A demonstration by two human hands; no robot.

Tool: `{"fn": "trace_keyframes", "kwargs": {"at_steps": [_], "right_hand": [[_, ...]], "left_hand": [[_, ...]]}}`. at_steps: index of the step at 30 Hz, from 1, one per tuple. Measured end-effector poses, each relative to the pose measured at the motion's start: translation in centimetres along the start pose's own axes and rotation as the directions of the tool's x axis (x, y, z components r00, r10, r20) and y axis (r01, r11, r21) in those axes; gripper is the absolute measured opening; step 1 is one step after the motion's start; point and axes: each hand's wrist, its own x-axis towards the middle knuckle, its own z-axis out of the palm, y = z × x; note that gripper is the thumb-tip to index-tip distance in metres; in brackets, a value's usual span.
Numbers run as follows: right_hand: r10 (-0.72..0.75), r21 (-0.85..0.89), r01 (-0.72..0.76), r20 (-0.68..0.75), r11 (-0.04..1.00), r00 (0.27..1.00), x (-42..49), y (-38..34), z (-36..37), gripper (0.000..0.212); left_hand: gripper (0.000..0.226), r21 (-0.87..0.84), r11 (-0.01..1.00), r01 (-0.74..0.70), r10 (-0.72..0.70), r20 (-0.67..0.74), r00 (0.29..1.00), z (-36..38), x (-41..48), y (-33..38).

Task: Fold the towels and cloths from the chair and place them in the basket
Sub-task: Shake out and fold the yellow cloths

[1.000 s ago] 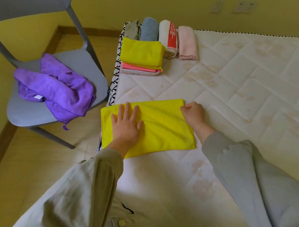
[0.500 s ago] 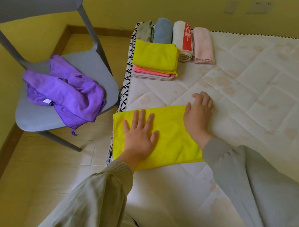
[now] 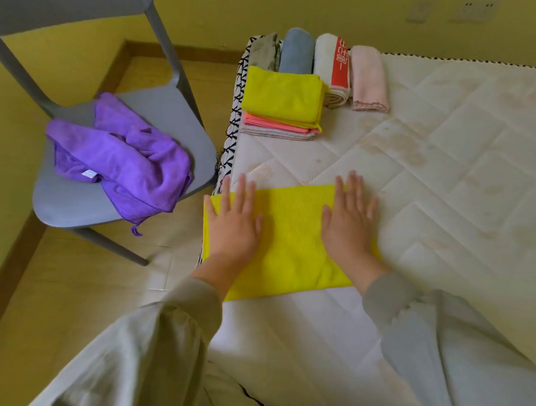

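A folded yellow cloth (image 3: 289, 238) lies flat on the white mattress (image 3: 429, 195) near its left edge. My left hand (image 3: 234, 225) rests palm down on the cloth's left part, fingers spread. My right hand (image 3: 350, 220) presses flat on its right part, fingers reaching past the far edge. A crumpled purple towel (image 3: 120, 160) lies on the seat of the grey chair (image 3: 170, 115) to the left. No basket is in view.
At the mattress's far left corner sits a stack of folded cloths, yellow (image 3: 283, 94) over pink (image 3: 275, 125). Behind it lie rolled towels: grey, blue (image 3: 295, 51), white with red print (image 3: 331, 68), pink (image 3: 368, 78). A yellow wall stands behind; tiled floor lies below the chair.
My right hand opened from a closed grip at the cloth's right corner and now lies flat on it. My left hand slid toward the cloth's left edge.
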Motion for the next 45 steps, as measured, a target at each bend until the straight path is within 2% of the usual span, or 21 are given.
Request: {"fn": "trace_keyframes", "kwargs": {"at_steps": [1,3,5,7,9,11,13,17,19,20,21,22,25,27,29,31,33,36,38,42,45], "right_hand": [[-0.115,0.014,0.114,0.006,0.993,0.993,-0.7,-1.1,0.2,0.06],[-0.276,-0.022,0.281,0.129,0.959,0.952,-2.3,-1.7,1.0,0.062],[-0.264,-0.068,0.282,0.197,0.957,0.944,-3.0,0.2,1.5,0.064],[-0.177,-0.099,0.193,0.153,0.976,0.972,-2.6,2.9,1.5,0.065],[-0.028,-0.095,0.038,0.103,0.995,0.994,-2.2,4.9,1.3,0.069],[0.116,-0.046,-0.112,0.074,0.993,0.991,-2.0,5.6,1.1,0.074],[0.178,-0.009,-0.178,0.037,0.984,0.983,-2.2,5.0,1.2,0.074],[0.351,0.116,-0.351,0.019,0.929,0.936,-1.1,3.2,-0.1,0.045],[0.458,0.335,-0.454,0.072,0.826,0.886,0.0,2.6,-1.1,0.022],[0.48,0.501,-0.461,0.1,0.732,0.871,0.5,2.2,-1.8,0.009],[0.471,0.647,-0.42,0.105,0.637,0.876,0.7,1.6,-2.4,0.009],[0.445,0.734,-0.344,0.063,0.586,0.893,0.7,1.2,-3.0,0.015],[0.257,0.797,-0.113,-0.056,0.594,0.965,0.3,-0.6,-5.9,0.021],[0.135,0.847,-0.045,-0.032,0.53,0.99,0.5,-1.8,-8.0,0.023],[0.038,0.875,0.018,-0.041,0.484,0.998,0.7,-3.0,-10.5,0.023],[-0.057,0.88,0.071,-0.05,0.47,0.997,1.0,-4.4,-12.8,0.022],[-0.153,0.885,0.115,-0.05,0.451,0.987,0.9,-5.6,-15.3,0.025],[-0.275,0.87,0.193,-0.069,0.453,0.959,0.9,-7.0,-18.1,0.024],[-0.314,0.841,0.244,-0.093,0.483,0.945,0.9,-7.6,-19.4,0.02],[-0.351,0.74,0.29,-0.077,0.608,0.933,0.6,-8.1,-21.1,0.021],[-0.402,0.624,0.28,0.059,0.729,0.914,0.7,-7.0,-21.4,0.031]], "left_hand": [[0.064,-0.018,0.996,-0.088,0.088,-0.006,0.996,0.6,-0.6,0.9],[0.068,-0.044,0.983,-0.176,0.178,0.041,0.983,1.9,-1.8,1.4],[0.068,-0.046,0.983,-0.18,0.183,0.066,0.981,2.8,-2.1,0.6],[0.068,-0.024,0.983,-0.182,0.184,0.071,0.98,2.8,-2.1,-0.2],[0.068,-0.013,0.987,-0.159,0.159,0.081,0.984,2.6,-2.2,-0.4],[0.068,-0.005,0.992,-0.122,0.122,0.093,0.988,2.6,-2.6,-0.4],[0.067,0.016,0.995,-0.103,0.1,0.13,0.987,2.5,-2.7,-0.3],[0.061,0.077,0.991,-0.108,0.08,0.302,0.95,1.4,-1.6,0.0],[0.062,0.092,0.987,-0.132,0.089,0.372,0.924,0.5,-1.3,0.0],[0.063,0.078,0.988,-0.135,0.094,0.397,0.913,0.1,-1.2,0.0],[0.065,0.04,0.992,-0.122,0.094,0.423,0.901,-0.3,-1.1,0.0],[0.066,-0.019,0.995,-0.097,0.095,0.448,0.889,-0.8,-0.8,0.0],[0.072,-0.291,0.956,0.023,0.107,0.423,0.9,-3.6,0.3,0.5],[0.075,-0.556,0.821,0.133,0.087,0.351,0.932,-6.3,1.3,0.9],[0.079,-0.778,0.594,0.204,0.083,0.311,0.947,-9.6,1.8,1.3],[0.083,-0.887,0.405,0.222,0.146,0.303,0.942,-12.7,2.2,1.5],[0.083,-0.923,0.338,0.182,0.23,0.269,0.935,-15.6,2.4,1.1],[0.06,-0.949,0.29,0.12,0.293,0.207,0.933,-18.7,2.1,0.3],[0.036,-0.955,0.283,0.094,0.258,0.17,0.951,-20.1,1.4,-0.2],[0.006,-0.888,0.46,0.018,0.084,0.064,0.994,-21.9,-0.1,-0.7],[0.023,-0.844,0.537,-0.013,-0.038,-0.04,0.998,-22.5,-1.3,-0.7]]}}
